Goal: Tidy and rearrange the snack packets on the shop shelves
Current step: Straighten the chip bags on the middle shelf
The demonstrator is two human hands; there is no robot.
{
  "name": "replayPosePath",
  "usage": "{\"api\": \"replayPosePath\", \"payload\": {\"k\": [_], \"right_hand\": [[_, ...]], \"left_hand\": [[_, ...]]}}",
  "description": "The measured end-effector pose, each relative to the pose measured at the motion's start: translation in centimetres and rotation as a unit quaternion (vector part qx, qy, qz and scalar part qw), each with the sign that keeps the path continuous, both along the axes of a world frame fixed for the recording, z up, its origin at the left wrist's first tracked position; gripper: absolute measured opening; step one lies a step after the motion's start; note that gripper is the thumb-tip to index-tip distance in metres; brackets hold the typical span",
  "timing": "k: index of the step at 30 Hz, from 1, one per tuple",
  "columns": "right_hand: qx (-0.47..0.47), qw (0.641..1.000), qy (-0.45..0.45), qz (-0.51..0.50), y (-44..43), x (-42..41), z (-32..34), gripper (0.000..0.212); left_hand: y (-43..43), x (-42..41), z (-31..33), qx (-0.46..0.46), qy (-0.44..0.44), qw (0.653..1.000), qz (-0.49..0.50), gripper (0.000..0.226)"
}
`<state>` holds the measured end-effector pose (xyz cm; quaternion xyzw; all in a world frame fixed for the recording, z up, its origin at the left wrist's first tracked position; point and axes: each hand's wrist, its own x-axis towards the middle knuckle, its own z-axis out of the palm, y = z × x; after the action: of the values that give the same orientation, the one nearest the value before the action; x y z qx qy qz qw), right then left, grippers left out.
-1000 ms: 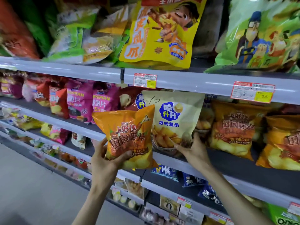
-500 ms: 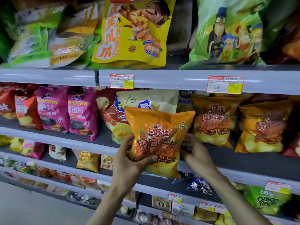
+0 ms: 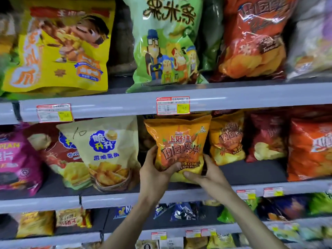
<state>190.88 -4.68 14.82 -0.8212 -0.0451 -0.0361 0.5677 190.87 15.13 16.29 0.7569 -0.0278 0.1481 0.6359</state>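
Shop shelf (image 3: 125, 199): left hand (image 3: 154, 175) and right hand (image 3: 209, 174) both gripped 1 upright orange chip packet (image 3: 178, 141) by its bottom.

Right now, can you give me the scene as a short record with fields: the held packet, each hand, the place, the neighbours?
held: orange packet, upright, front facing out
left hand: grips its lower left side, thumb on the front
right hand: grips its lower right corner, thumb across the front
place: middle shelf, under a price tag
left neighbour: cream packet, apart from it
right neighbour: matching packet, close beside it
resting on shelf: cannot tell, hands hide its bottom
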Motion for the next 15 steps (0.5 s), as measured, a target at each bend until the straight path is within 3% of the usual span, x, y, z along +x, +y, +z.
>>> {"api": "replayPosePath", "payload": {"k": [6,12,15], "right_hand": [[-0.059,0.998,0.034,-0.007,-0.6,1.3,-1.8,0.060],[-0.101,0.994,0.032,-0.011,-0.1,0.6,-2.8,0.065],[-0.143,0.989,0.036,-0.008,0.0,-0.1,-2.5,0.063]], "left_hand": [[-0.1,1.3,-1.7,0.072,0.058,0.994,-0.052,0.067],[1.4,0.8,-2.1,0.144,0.119,0.980,-0.070,0.072],[2.3,0.3,-2.0,0.224,0.110,0.965,-0.077,0.069]]}}
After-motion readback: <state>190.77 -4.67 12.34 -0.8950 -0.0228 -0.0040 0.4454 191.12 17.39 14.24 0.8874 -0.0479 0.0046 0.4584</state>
